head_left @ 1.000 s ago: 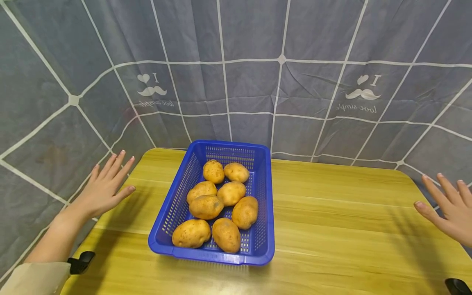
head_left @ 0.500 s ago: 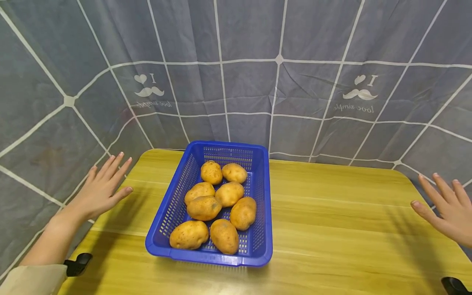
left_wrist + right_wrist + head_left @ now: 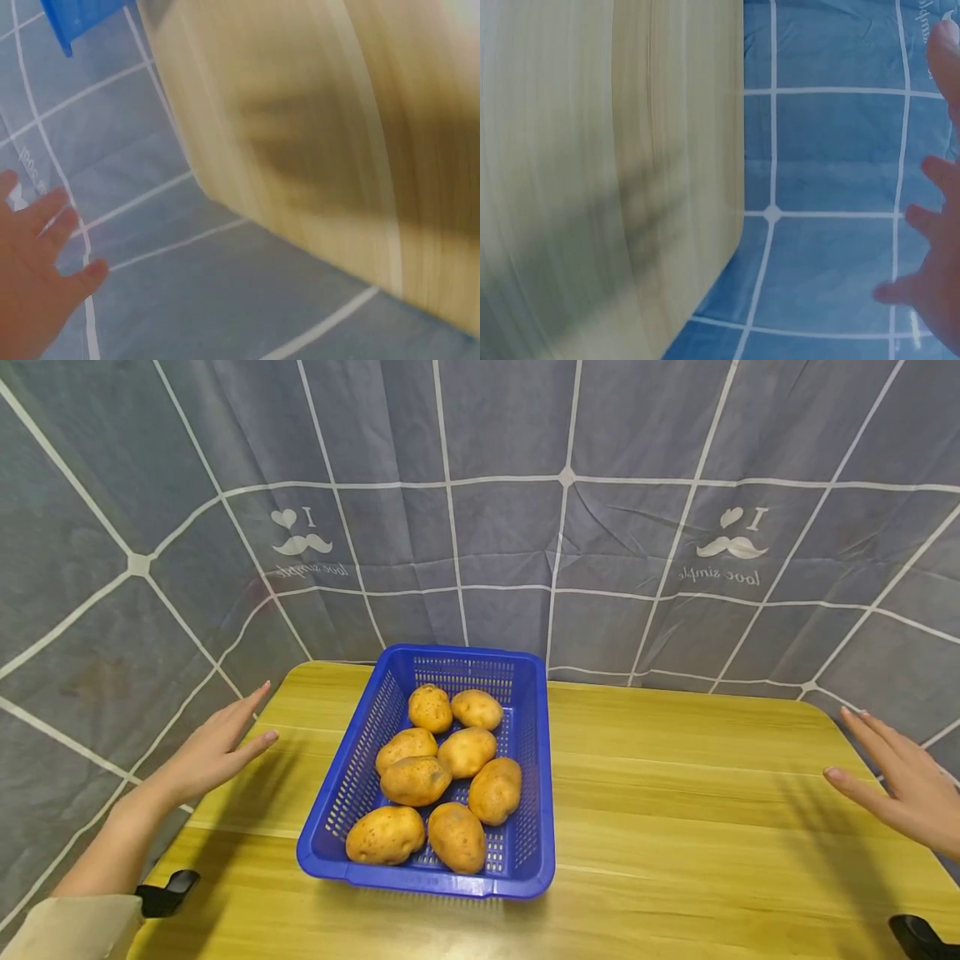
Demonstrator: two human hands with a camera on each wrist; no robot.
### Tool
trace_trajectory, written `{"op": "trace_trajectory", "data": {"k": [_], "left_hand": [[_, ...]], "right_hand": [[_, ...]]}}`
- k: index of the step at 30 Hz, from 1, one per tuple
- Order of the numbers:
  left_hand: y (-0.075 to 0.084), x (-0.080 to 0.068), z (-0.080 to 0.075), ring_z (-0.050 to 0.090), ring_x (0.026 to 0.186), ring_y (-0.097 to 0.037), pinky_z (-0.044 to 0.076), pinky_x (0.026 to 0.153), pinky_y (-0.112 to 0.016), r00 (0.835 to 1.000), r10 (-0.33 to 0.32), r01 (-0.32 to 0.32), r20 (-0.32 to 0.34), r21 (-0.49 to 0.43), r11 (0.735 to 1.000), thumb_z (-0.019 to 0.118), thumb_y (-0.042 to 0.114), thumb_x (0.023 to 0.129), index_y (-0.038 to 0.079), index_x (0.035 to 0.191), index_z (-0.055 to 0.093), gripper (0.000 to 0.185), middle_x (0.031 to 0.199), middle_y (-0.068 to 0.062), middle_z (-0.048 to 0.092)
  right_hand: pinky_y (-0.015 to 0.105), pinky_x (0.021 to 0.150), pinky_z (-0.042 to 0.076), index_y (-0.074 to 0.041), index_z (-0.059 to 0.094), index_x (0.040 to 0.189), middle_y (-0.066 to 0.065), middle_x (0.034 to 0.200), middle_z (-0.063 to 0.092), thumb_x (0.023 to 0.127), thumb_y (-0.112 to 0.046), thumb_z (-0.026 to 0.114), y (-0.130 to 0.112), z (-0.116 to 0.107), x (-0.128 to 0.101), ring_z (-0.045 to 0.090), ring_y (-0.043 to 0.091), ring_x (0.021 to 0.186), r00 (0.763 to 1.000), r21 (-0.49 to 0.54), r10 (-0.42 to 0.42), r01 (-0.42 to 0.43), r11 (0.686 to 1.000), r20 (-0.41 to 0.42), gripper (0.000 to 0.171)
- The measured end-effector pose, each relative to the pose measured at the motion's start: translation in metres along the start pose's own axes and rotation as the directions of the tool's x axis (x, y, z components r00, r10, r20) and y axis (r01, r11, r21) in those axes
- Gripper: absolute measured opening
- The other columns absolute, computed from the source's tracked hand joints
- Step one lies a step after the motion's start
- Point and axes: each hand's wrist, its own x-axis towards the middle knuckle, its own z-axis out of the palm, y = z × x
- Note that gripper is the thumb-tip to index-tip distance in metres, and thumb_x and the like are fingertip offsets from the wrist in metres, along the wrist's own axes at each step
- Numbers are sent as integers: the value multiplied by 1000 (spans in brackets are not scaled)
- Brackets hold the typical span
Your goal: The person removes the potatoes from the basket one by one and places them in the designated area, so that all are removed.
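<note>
Head view shows both hands held out flat and apart over the outer ends of a wooden desk [image 3: 675,793], with a blue perforated basket [image 3: 360,768] between them, nearer the left. The left hand [image 3: 213,747] hovers just beyond the desk's left edge, fingers straight and lightly spread, palm turned toward the basket; it holds and touches nothing. The right hand [image 3: 903,785] hangs at the far right edge, well apart from the basket, fingers likewise straight and relaxed, empty.

The basket stands on the desk with one short side toward the grey grid-patterned cloth backdrop [image 3: 510,527]. Inside lie eight potatoes [image 3: 468,752], loosely piled and touching one another: two at the far end, four in the middle, two at the near end. They sit below the rim.

As a judgement, taking hold of the basket well would mean bringing both palms to the long sides at matching height, since the load sits unevenly and the thin plastic walls may flex. A potato is easiest taken from the near end, where two lie uncovered.

Both wrist views are blurred, showing only desk edge, cloth and spread fingers [image 3: 45,217].
</note>
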Motion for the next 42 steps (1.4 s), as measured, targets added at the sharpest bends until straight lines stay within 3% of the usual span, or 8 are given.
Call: {"op": "trace_trajectory", "data": {"k": [6, 9, 13, 24, 29, 34, 38, 42], "left_hand": [[8, 2, 4, 36, 121, -50, 34, 87, -67, 997, -54, 61, 46, -173, 983, 47, 28, 99, 5, 148, 19, 61, 135, -31, 37], [9, 4, 5, 41, 119, -45, 39, 86, -64, 997, -52, 64, 59, -226, 972, 44, 26, 100, 6, 147, 23, 56, 134, -29, 42], [12, 7, 7, 42, 119, -43, 40, 88, -62, 994, -52, 78, 93, -306, 949, 42, 25, 101, 6, 147, 24, 53, 134, -28, 42], [16, 22, 23, 44, 119, -44, 42, 91, -53, 992, -40, 90, 119, -448, 890, 42, 23, 100, 2, 147, 21, 55, 133, -29, 42], [16, 30, 30, 52, 110, -31, 46, 83, -30, 994, -53, 93, 97, -475, 875, 43, 24, 100, 2, 146, 23, 54, 127, -26, 49], [16, 35, 36, 56, 99, -11, 48, 79, -29, 996, -47, 79, 74, -534, 842, 43, 22, 100, 1, 145, 23, 53, 120, -18, 54], [18, 39, 39, 56, 98, -10, 49, 78, -26, 996, -54, 81, 64, -568, 819, 44, 22, 100, 2, 145, 24, 53, 116, -9, 56], [21, 45, 41, 56, 100, -12, 48, 80, -25, 995, -76, 99, 64, -595, 798, 44, 24, 100, 4, 146, 24, 54, 120, -18, 54]], "right_hand": [[75, 84, 18, -6, 11, 150, 28, 148, 16, 94, -15, 56, -7, 2, 6, 20, 58, 121, 996, 193, 67, -76, 978, 56, 72], [48, 81, 42, -12, 22, 149, -10, 143, 33, 93, -13, 58, -11, 1, 7, 42, 21, 116, 993, 250, 82, -101, 963, 86, 67], [14, 62, 40, -15, 30, 147, -35, 119, 36, 92, -9, 59, -19, 0, 11, 39, -18, 97, 992, 337, 33, -73, 939, 122, 63], [16, 73, 49, -6, 36, 142, -19, 123, 51, 86, 9, 58, -56, 9, 36, 55, -3, 102, 980, 589, -144, 36, 807, 138, 62], [19, 75, 50, -5, 39, 140, -16, 122, 54, 86, 7, 59, -74, 14, 50, 57, 1, 102, 972, 629, -176, 40, 777, 155, 59], [20, 76, 49, -7, 38, 141, -15, 121, 55, 88, 4, 59, -89, 21, 65, 58, 5, 103, 961, 664, -211, 39, 746, 180, 58], [21, 78, 50, -8, 39, 141, -14, 120, 56, 89, 2, 59, -97, 24, 78, 58, 6, 103, 954, 698, -224, 21, 716, 200, 56], [22, 79, 50, -10, 40, 140, -12, 118, 56, 89, 2, 59, -106, 24, 91, 59, 7, 102, 951, 727, -233, 14, 686, 202, 56]]}}
